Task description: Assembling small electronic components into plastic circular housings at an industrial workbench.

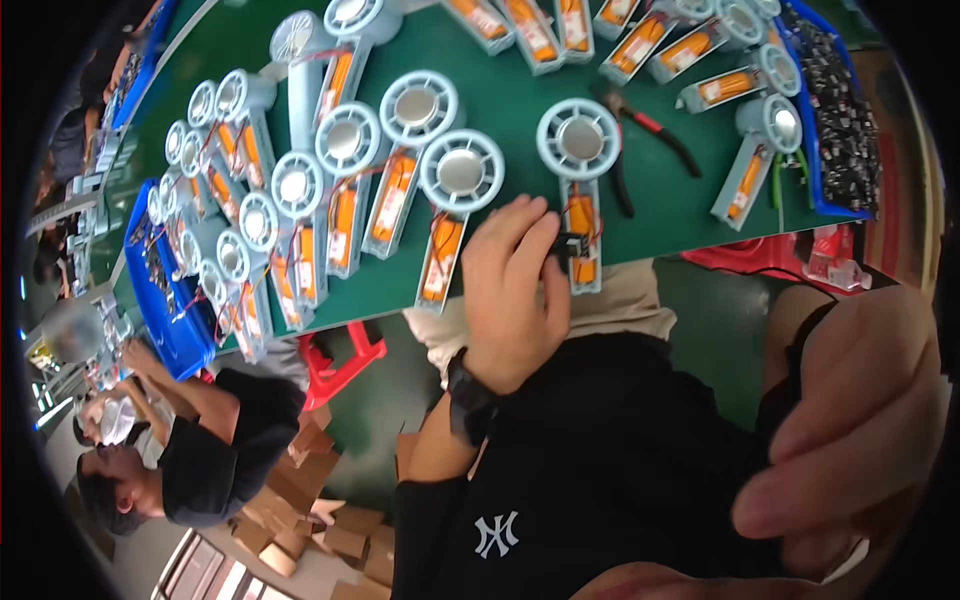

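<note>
At the table's near edge lies a pale blue handheld fan body (pixel 580 137), its round slotted head away from me and its open handle showing an orange battery (pixel 583 273) and thin wires. My left hand (pixel 515 290) is beside that handle, thumb and fingers closed on a small black part (pixel 571 245) just over the battery. Close in at the lower right is my right hand (pixel 850 420), raised off the table with its fingers curled together. Whatever it may hold is hidden. Another open fan body (pixel 461 172) lies left of my left hand.
Several similar fan bodies (pixel 347 140) cover the table's left and far side. Dark-handled pliers (pixel 650 125) and green-handled cutters (pixel 790 175) lie to the right. A blue tray (pixel 815 150) holds black parts; another blue tray (pixel 185 335) is left, near a seated person (pixel 220 440).
</note>
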### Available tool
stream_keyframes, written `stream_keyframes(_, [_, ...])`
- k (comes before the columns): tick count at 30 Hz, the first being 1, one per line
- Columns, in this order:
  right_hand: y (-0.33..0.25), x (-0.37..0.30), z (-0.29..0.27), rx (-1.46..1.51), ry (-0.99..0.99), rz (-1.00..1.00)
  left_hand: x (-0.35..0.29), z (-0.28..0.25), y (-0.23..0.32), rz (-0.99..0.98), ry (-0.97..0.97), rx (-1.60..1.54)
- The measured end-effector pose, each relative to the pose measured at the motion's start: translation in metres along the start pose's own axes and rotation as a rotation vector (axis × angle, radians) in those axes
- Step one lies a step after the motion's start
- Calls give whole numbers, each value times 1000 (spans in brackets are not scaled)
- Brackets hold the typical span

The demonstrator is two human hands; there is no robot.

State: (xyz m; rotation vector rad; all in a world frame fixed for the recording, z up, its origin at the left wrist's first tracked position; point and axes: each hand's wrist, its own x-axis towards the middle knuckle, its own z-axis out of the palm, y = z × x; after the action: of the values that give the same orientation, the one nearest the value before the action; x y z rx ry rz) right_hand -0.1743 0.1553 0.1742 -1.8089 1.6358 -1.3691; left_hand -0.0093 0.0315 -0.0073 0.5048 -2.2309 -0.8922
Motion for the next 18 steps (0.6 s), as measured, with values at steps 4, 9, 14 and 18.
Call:
stream_keyframes(4, [9, -5, 5, 44, 27, -36, 10, 3, 1, 40, -63, 11])
stream_keyframes(9, [13, -13, 14, 35, 55, -66, 8, 0, 2, 119, -91, 11])
stream_keyframes(14, [15, -18, 24, 17, 54, -88, 6, -4, 4, 120, -23, -19])
stream_keyframes(18, [25, -14, 21, 20, 37, -126, 13, 5, 1, 169, -14, -37])
